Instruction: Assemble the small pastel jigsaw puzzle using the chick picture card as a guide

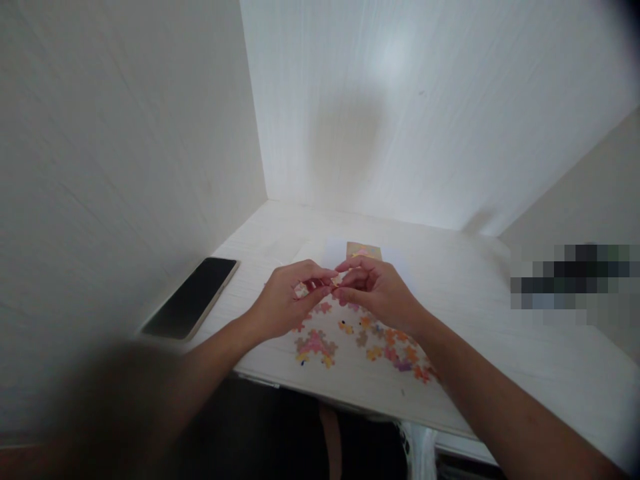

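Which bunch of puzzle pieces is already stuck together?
The pink and tan cluster near the desk's front edge, below the left hand. Its pieces join into one clump, while the orange and purple loose pieces to its right lie scattered singly.

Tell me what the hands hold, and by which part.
Left hand and right hand pinch small puzzle pieces between fingertips; the exact grip spot cannot be told.

A pale wood-grain desk [500,347] fills the lower centre and right of the frame, set in an alcove of white panelled walls [125,133]. Soft light brightens the back wall [425,100] at upper centre.
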`<state>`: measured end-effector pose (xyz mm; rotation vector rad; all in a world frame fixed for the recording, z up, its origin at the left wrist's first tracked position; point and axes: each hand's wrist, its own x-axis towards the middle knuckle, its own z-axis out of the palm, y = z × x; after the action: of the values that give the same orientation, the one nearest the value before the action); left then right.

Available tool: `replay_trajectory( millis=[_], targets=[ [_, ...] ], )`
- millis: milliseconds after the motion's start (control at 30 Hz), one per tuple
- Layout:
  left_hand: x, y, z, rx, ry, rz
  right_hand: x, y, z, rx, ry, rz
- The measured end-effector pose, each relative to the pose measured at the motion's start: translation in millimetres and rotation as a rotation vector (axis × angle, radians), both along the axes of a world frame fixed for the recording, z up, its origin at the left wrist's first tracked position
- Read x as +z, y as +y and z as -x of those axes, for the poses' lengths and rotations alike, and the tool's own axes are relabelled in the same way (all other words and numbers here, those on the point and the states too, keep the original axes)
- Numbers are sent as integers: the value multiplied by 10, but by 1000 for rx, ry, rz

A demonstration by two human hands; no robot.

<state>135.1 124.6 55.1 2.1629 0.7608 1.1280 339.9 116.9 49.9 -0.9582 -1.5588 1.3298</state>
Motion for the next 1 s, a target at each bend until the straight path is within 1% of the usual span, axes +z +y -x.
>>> replay_trajectory(
  millis=[100,167,233,367,467,533,667,833,1000],
  targets=[
    [-26,12,1,11,-1,4,12,19,-42,14,-26,-13],
    [-48,24,16,12,-2,7,22,64,-105,-46,-30,-63],
    [-72,41,48,22,8,-3,35,139,-211,-203,-43,-138],
    [-122,88,135,71,49,-32,15,346,-555,-634,-190,-301],
    [-155,116,167,103,72,-29,-64,495,-860,-878,-276,-360],
    [-173,122,164,122,83,-24,-133,569,-1034,-981,-330,-352],
    [-200,105,140,99,73,-61,-260,661,-1237,-1069,-401,-336],
    [-207,86,144,82,46,-92,-356,712,-1293,-1075,-429,-320],
    [-201,86,158,67,24,-101,-386,720,-1316,-1064,-470,-311]
  ],
)
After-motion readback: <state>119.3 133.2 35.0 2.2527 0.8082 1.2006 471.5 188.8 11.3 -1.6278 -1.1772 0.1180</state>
